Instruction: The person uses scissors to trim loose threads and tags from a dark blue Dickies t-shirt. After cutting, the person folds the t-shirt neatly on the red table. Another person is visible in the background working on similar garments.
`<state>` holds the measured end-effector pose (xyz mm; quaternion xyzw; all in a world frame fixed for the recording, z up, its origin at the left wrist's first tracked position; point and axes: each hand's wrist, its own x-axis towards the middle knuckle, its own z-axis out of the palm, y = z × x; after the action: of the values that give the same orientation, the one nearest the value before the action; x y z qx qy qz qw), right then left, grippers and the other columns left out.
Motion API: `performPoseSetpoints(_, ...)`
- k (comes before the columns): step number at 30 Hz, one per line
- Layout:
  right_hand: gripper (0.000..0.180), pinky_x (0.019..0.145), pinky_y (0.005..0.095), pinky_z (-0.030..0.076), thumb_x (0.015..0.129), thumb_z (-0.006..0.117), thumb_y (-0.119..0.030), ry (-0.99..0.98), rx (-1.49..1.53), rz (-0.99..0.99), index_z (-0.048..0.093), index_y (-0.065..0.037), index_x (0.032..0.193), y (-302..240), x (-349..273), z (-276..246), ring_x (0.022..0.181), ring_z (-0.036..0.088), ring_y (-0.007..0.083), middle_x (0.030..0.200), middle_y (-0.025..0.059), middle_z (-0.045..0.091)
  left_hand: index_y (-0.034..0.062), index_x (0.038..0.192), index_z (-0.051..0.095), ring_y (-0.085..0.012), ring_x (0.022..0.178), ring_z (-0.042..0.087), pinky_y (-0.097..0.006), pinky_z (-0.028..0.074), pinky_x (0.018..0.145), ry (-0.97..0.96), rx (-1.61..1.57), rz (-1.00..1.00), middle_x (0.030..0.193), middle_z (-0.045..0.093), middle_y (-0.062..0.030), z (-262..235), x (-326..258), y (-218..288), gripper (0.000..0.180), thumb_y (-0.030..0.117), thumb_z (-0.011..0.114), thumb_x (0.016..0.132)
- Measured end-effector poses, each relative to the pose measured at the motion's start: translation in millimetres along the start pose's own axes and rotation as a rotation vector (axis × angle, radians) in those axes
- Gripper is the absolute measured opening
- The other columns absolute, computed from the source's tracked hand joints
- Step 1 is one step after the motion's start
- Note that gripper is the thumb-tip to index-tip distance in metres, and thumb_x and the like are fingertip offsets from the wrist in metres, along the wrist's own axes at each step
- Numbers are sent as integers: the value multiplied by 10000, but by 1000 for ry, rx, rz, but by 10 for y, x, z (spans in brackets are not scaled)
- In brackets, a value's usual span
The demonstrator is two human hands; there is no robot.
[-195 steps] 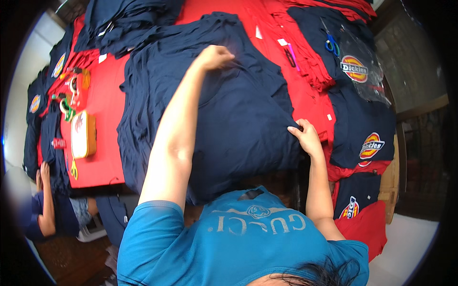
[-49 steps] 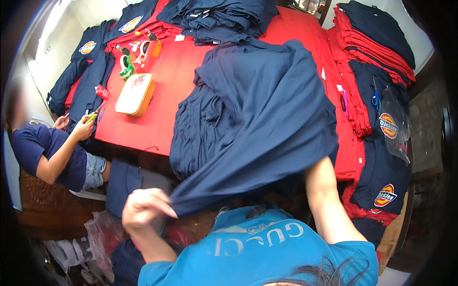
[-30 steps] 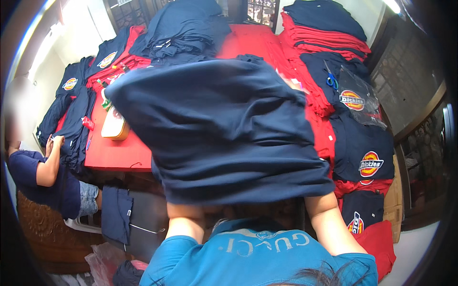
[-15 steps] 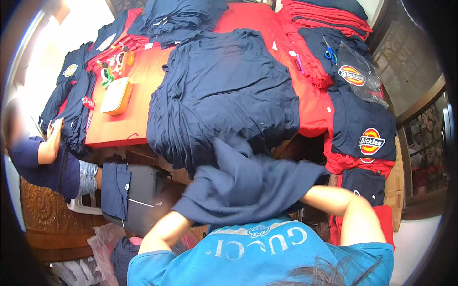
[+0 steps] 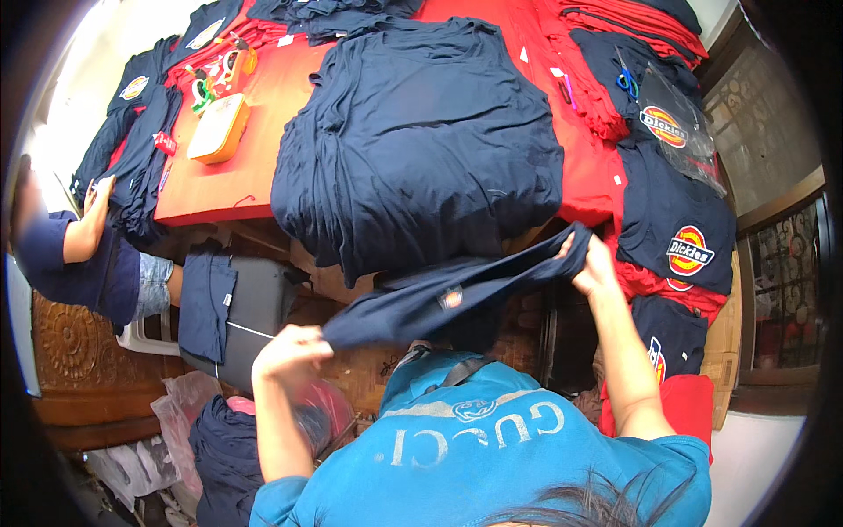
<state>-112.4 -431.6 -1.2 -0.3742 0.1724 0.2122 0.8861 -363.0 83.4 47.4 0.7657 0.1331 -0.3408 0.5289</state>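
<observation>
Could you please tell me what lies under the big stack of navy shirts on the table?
The navy shirt stack rests on the red table cover, its front edge overhanging. Anything beneath its middle is covered.

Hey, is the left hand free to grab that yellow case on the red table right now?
Probably not: the left hand grips one end of the navy shirt, and the yellow case lies far up the table.

A garment workshop is being shown: stacks of navy shirts [image 5: 421, 149] and red shirts [image 5: 632, 22] are being kept on a red table [image 5: 255, 123], scissors [image 5: 626, 81] at the far right.
</observation>
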Motion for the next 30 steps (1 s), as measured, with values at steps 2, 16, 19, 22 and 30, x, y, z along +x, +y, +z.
performPoseSetpoints(2,239,700,382,532,967,494,-210,118,-363,-182,629,-34,878,-168,-44,504,743,637,199,817,63,644,-15,1051,719,-258,902,690,-362,515,844,-7,475,17,1030,720,-163,229,-109,334,508,388,780,748)
performPoseSetpoints(16,468,924,442,459,714,580,29,-1002,-1393,-996,568,-48,1176,96,-1354,1985,1108,555,369,1167,190,567,-2,1049,653,-160,853,641,-320,505,749,-139,365,832,913,698,-85,976,626,2290,320,235,725,848)
performPoseSetpoints(19,828,1091,427,354,610,529,102,-923,-1291,-963,397,-56,1411,248,-1321,1714,1318,413,365,1412,188,418,2,1135,652,-56,888,563,-264,470,803,-244,-116,681,960,684,11,975,377,2374,255,188,588,974)
performPoseSetpoints(22,748,936,402,488,728,578,111,-506,-1110,-1028,347,-17,1428,628,-995,1313,1055,629,322,1152,165,622,2,1202,617,-47,904,552,-228,463,834,-248,-330,669,1024,647,25,940,234,2377,295,206,572,993)
performPoseSetpoints(30,320,810,425,499,756,763,-195,111,-1875,-852,658,-98,1042,864,79,117,948,628,333,1021,122,655,-72,1216,579,-190,1029,641,-322,496,922,133,-658,987,1130,667,-135,540,-124,2060,338,180,544,994)
